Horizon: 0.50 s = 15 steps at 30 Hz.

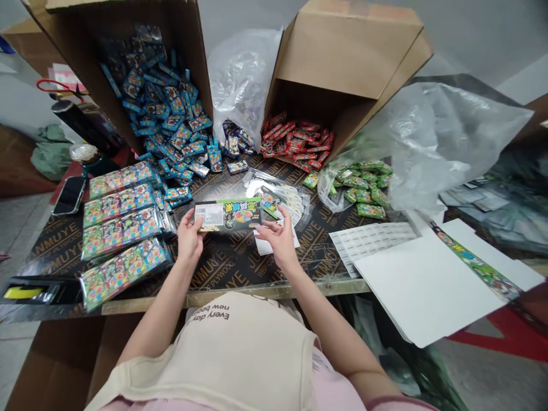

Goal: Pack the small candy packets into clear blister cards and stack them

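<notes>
Green packet point(226, 214) was held flat in both hands, just above the plywood table point(222, 268): our left hand point(190, 235) pinched one end, thumb on top, fingers under, and our right hand point(278, 237) pinched the other end. Blue packets point(171, 120) and red packets point(295, 142) lay spilled from cardboard boxes point(342, 57) beyond; white sheets point(428, 279) lay right.

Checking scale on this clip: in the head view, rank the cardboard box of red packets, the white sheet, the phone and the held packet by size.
1. Cardboard box and white sheet: both look largest, too alike to rank, and nearness to the camera confuses it.
2. Printed green packet.
3. Smartphone.
</notes>
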Motion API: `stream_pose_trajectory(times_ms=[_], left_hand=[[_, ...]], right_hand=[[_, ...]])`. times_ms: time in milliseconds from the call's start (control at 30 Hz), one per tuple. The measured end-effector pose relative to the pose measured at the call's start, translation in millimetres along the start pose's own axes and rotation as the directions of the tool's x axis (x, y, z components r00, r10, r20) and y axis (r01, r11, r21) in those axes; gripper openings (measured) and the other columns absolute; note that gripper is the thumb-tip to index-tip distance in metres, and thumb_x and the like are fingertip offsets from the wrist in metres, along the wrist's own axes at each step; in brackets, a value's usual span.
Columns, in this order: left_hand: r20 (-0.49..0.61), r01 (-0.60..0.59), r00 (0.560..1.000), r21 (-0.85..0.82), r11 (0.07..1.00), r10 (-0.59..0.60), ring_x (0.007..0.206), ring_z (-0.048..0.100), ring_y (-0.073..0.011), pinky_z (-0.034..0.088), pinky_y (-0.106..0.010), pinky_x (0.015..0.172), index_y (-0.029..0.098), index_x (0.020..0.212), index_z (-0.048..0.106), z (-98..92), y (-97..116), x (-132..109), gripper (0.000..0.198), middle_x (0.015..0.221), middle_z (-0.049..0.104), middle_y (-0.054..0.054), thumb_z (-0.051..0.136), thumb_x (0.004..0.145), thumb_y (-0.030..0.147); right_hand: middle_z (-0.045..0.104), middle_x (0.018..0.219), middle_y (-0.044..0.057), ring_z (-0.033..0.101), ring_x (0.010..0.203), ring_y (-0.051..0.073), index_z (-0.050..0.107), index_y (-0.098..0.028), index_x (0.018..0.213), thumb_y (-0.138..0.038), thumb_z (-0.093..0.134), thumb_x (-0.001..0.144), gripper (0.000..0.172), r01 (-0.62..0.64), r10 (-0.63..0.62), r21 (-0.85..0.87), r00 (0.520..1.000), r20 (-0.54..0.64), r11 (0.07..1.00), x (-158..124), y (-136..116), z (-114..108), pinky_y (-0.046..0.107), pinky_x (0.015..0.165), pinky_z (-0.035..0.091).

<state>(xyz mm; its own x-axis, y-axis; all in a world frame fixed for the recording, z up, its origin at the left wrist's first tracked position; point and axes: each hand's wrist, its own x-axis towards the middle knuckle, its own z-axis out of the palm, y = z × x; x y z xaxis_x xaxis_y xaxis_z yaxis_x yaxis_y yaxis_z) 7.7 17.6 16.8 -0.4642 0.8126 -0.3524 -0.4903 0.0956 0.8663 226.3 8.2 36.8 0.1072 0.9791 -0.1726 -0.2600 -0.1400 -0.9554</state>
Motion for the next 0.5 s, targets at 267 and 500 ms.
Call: stream_pose_trajectory(times_ms=[267, 500], left_hand=[[0.332, -0.067, 0.937, 0.484, 0.873, -0.112, 0.095, 0.065, -0.0215, 0.053, -0.034, 0.085, 0.019, 0.126, 0.051, -15.7, -26.3, -64.6, 0.084, 0.106, 0.067, -0.009, 0.086, 0.05, 0.026], [0.688, -0.622, 0.698, 0.445, 0.644, 0.199, 0.086, 0.065, -0.019, 0.05, -0.032, 0.083, 0.021, 0.091, 0.073, 23.3, 21.1, -55.4, 0.019, 0.089, 0.071, -0.006, 0.071, 0.076, 0.03]], right_hand=[[0.065, 0.077, -0.003, 0.066, 0.064, 0.017, 0.031, -0.03, 0.136, -0.031, 0.08, 0.064, 0.087, 0.175, -0.14, -0.132, 0.962, 0.236, 0.976, 12.3, -25.7, -15.7, 0.031, 0.062, 0.056], [0.069, 0.094, 0.001, 0.068, 0.08, 0.017, 0.04, -0.03, 0.134, -0.029, 0.074, 0.072, 0.07, 0.197, -0.088, -0.204, 0.89, 0.448, 0.959, -1.6, -11.9, 9.0, 0.032, 0.072, 0.056]])
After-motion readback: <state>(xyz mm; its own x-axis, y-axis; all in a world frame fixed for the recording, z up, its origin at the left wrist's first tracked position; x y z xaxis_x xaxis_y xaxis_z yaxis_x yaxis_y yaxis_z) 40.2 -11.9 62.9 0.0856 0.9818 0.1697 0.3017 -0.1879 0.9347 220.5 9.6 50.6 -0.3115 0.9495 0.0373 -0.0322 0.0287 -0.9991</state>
